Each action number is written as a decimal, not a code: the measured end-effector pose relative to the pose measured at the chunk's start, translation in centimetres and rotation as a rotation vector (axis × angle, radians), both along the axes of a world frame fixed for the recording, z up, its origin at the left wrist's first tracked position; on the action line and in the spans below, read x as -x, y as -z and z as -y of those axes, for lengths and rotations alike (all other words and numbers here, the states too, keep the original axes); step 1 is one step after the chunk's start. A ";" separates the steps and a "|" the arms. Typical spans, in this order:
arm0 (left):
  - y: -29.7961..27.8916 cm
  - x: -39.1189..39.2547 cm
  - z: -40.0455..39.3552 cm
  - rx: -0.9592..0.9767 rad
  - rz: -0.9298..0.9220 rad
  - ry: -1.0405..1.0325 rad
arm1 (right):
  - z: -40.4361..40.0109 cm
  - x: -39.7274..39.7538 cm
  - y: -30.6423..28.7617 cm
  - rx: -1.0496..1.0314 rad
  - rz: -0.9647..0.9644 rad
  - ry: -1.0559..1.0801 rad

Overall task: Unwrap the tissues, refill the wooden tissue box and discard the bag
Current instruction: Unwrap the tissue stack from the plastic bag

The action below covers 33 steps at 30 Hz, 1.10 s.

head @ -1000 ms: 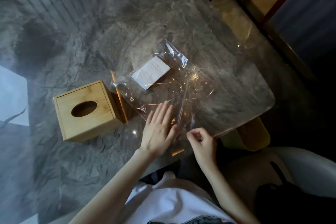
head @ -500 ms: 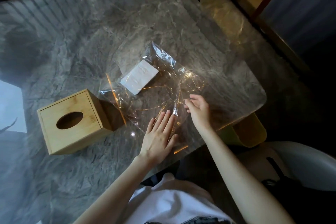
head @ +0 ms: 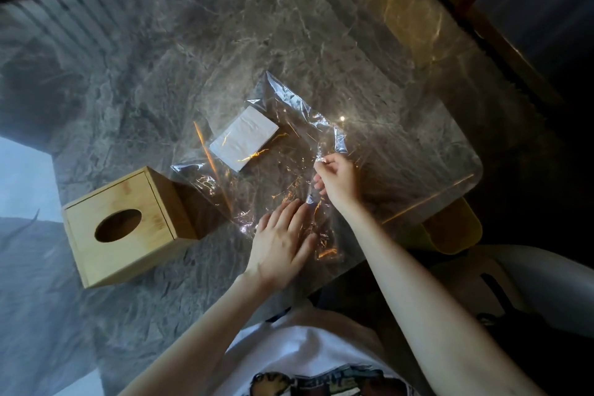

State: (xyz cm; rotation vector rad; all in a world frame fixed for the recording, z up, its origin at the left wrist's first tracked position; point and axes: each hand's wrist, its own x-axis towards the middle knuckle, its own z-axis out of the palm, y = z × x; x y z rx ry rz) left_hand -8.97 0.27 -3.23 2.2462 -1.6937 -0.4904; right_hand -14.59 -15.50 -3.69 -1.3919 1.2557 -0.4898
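Note:
A clear plastic bag (head: 283, 151) lies crinkled on the grey marble table (head: 193, 42). Inside it, toward its far left end, rests a flat white stack of tissues (head: 244, 142). My left hand (head: 283, 244) lies flat with fingers spread on the bag's near end, pressing it down. My right hand (head: 337, 178) pinches the bag's right edge between thumb and fingers and lifts a strip of plastic. The wooden tissue box (head: 128, 225), with an oval hole in its top, stands to the left of the bag, just touching its near left corner.
The table's rounded corner (head: 472, 170) is just right of my right hand. A yellow seat (head: 450, 231) sits under that corner and a white chair (head: 530, 280) stands to the right. Something white (head: 25, 177) shows at the left edge.
My right hand moved from the table's near edge up along the bag's right side and now pinches and lifts the plastic there. My left hand stayed flat on the bag.

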 end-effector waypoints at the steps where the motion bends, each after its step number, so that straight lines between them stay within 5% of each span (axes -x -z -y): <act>1: -0.4 -0.3 0.7 0.016 0.017 -0.016 | 0.0 0.0 0.1 -0.001 -0.008 0.001; 9: -1.1 -3.7 8.0 0.164 0.105 -0.040 | -0.1 0.0 1.1 0.019 -0.009 0.071; 16: 2.4 -4.0 8.3 -0.009 0.180 0.066 | -0.3 0.3 0.7 0.013 0.071 0.125; 33: 2.8 -4.1 8.4 -0.043 0.173 0.046 | -0.4 3.6 -0.1 -0.068 0.286 0.345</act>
